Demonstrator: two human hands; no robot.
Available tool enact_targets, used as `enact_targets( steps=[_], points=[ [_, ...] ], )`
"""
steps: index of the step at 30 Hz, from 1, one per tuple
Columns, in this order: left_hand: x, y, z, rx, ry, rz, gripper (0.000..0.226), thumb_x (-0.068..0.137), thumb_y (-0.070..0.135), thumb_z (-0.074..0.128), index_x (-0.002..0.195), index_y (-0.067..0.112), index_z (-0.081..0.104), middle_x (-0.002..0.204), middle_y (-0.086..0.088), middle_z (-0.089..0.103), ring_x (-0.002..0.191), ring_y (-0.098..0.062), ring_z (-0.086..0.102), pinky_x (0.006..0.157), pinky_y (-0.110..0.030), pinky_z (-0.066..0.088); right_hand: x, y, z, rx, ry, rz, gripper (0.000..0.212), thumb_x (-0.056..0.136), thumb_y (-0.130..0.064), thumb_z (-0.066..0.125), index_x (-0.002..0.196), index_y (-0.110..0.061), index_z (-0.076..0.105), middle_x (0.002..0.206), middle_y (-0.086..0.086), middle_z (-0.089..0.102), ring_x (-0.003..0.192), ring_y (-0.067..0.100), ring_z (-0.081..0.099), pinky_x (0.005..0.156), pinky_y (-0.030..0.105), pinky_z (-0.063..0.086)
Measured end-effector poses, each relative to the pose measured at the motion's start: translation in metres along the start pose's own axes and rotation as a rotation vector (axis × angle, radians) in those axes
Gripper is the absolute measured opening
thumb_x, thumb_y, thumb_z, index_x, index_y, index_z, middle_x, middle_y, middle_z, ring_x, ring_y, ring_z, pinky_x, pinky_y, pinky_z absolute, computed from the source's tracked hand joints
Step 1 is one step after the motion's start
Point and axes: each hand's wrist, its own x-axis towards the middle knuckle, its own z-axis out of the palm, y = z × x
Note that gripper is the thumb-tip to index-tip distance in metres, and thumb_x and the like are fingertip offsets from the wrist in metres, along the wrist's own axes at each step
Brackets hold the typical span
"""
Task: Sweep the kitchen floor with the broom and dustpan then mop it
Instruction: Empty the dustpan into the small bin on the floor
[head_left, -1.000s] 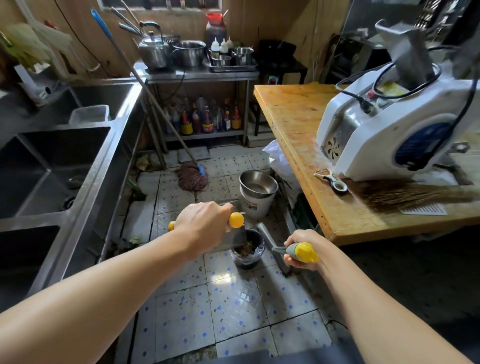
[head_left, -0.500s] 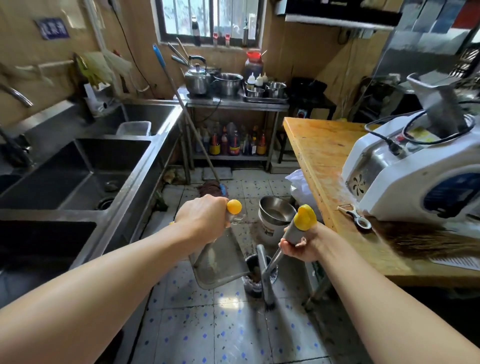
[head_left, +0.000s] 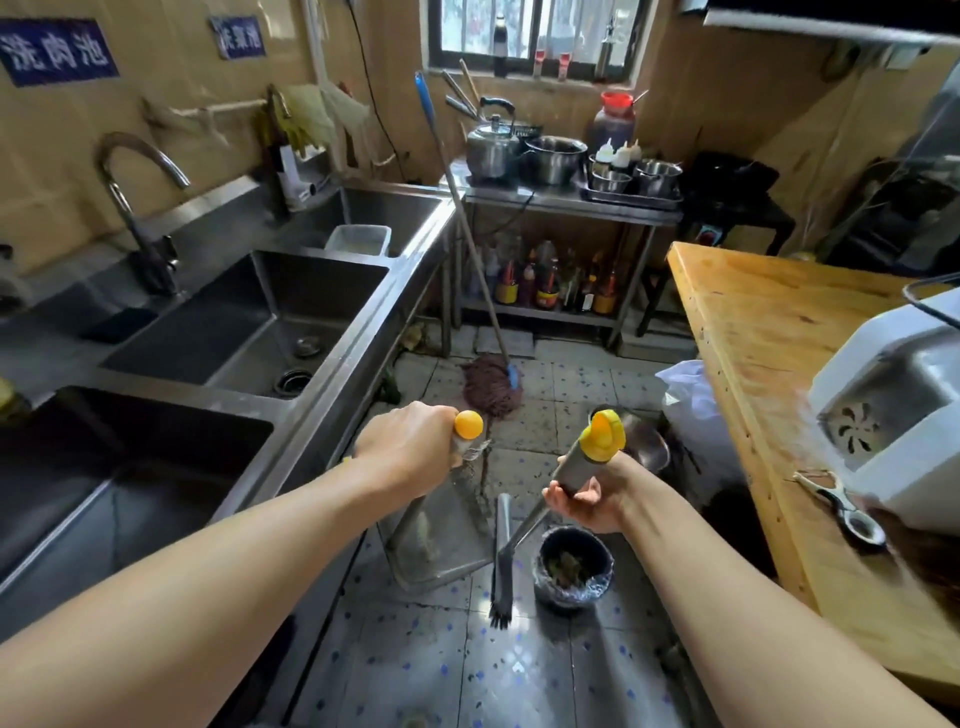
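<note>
Head view. The left hand is closed around the yellow-capped handle of the dustpan, whose steel tray hangs tilted above the tiled floor, with a little debris seen clinging inside. The right hand is curled around the upper shaft of the broom, below its yellow cap; the bristle head is pointed down, just beside the dustpan's right edge and near the lined bin, which already holds scraps. The mop is leant against the sink unit further along the aisle, well apart from both hands, its head resting on the floor.

The step in hand is judged to be the close of sweeping. It would be done well if the dustpan were held level until its lip is over the bin's opening, then tipped slowly, so that nothing is spilled back onto the tiles. The bristles may be used to draw out clinging scraps. Both tools should be parked clear of the aisle before the mop is taken.
</note>
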Motion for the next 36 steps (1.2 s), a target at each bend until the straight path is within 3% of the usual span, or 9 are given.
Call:
enact_targets(
  steps=[8, 11, 14, 18, 23, 26, 30, 34, 36],
  points=[
    [0.079, -0.051, 0.015, 0.003, -0.062, -0.049, 0.012, 0.089, 0.030, 0.054, 0.094, 0.020, 0.056, 0.096, -0.003, 0.063, 0.085, -0.029, 0.060, 0.063, -0.030, 0.043, 0.076, -0.046, 0.050, -0.024, 0.028, 0.043, 0.025, 0.090, -0.026, 0.055, 0.078, -0.005, 0.050, 0.075, 0.018, 0.051, 0.031, 0.022, 0.054, 0.028, 0.020, 0.044],
    [0.109, -0.065, 0.018, -0.009, -0.085, -0.048, 0.011, 0.088, 0.029, 0.053, 0.091, 0.019, 0.055, 0.094, -0.004, 0.063, 0.082, -0.029, 0.058, 0.062, -0.030, 0.042, 0.097, -0.067, 0.065, -0.026, 0.015, 0.059, 0.028, 0.091, -0.029, 0.055, 0.081, -0.003, 0.050, 0.078, 0.021, 0.051, 0.029, 0.021, 0.053, 0.029, 0.020, 0.044],
    [0.141, -0.076, 0.020, -0.004, -0.106, -0.019, 0.010, 0.086, 0.027, 0.050, 0.088, 0.018, 0.054, 0.091, -0.004, 0.063, 0.076, -0.028, 0.053, 0.063, -0.029, 0.042, 0.117, -0.090, 0.078, -0.032, 0.003, 0.056, 0.029, 0.091, -0.031, 0.055, 0.081, -0.005, 0.049, 0.079, 0.020, 0.051, 0.031, 0.021, 0.054, 0.030, 0.020, 0.046],
    [0.186, -0.084, 0.022, -0.001, -0.118, 0.016, 0.013, 0.086, 0.030, 0.048, 0.084, 0.018, 0.052, 0.090, -0.005, 0.063, 0.083, -0.032, 0.059, 0.067, -0.031, 0.045, 0.141, -0.123, 0.090, -0.043, 0.000, 0.032, 0.030, 0.094, -0.029, 0.052, 0.079, -0.003, 0.048, 0.078, 0.022, 0.054, 0.052, 0.021, 0.053, 0.032, 0.018, 0.046],
    [0.250, -0.087, 0.027, -0.018, -0.123, 0.036, 0.015, 0.088, 0.032, 0.049, 0.083, 0.018, 0.053, 0.091, -0.004, 0.064, 0.084, -0.031, 0.060, 0.068, -0.031, 0.046, 0.184, -0.166, 0.096, -0.049, 0.005, 0.038, 0.035, 0.094, -0.032, 0.050, 0.090, 0.002, 0.050, 0.077, 0.021, 0.054, 0.044, 0.019, 0.053, 0.032, 0.018, 0.046],
    [0.294, -0.084, 0.032, -0.014, -0.122, 0.052, 0.019, 0.088, 0.034, 0.050, 0.091, 0.017, 0.058, 0.092, -0.003, 0.066, 0.084, -0.030, 0.061, 0.071, -0.033, 0.050, 0.213, -0.197, 0.099, -0.072, 0.016, 0.024, 0.033, 0.095, -0.031, 0.048, 0.081, -0.001, 0.048, 0.075, 0.019, 0.053, 0.048, 0.018, 0.052, 0.032, 0.017, 0.045],
    [0.358, -0.078, 0.041, -0.007, -0.142, 0.037, 0.017, 0.085, 0.033, 0.054, 0.096, 0.020, 0.059, 0.095, -0.002, 0.067, 0.087, -0.029, 0.062, 0.071, -0.033, 0.050, 0.264, -0.243, 0.101, -0.110, -0.011, 0.054, 0.030, 0.094, -0.029, 0.047, 0.078, -0.004, 0.047, 0.072, 0.017, 0.051, 0.031, 0.016, 0.050, 0.031, 0.016, 0.044],
    [0.417, -0.070, 0.043, 0.002, -0.178, 0.029, 0.012, 0.085, 0.033, 0.058, 0.086, 0.023, 0.052, 0.097, 0.000, 0.066, 0.089, -0.028, 0.061, 0.066, -0.029, 0.041, 0.311, -0.285, 0.103, -0.152, -0.018, 0.087, 0.022, 0.092, -0.028, 0.048, 0.091, -0.006, 0.049, 0.073, 0.016, 0.052, 0.043, 0.017, 0.053, 0.031, 0.016, 0.044],
    [0.450, -0.069, 0.043, 0.009, -0.178, 0.033, 0.012, 0.085, 0.033, 0.058, 0.085, 0.024, 0.050, 0.096, 0.001, 0.066, 0.089, -0.027, 0.062, 0.066, -0.028, 0.040, 0.334, -0.310, 0.106, -0.175, -0.023, 0.069, 0.019, 0.092, -0.026, 0.050, 0.086, -0.009, 0.050, 0.067, 0.013, 0.055, 0.046, 0.018, 0.055, 0.033, 0.016, 0.045]
  ],
)
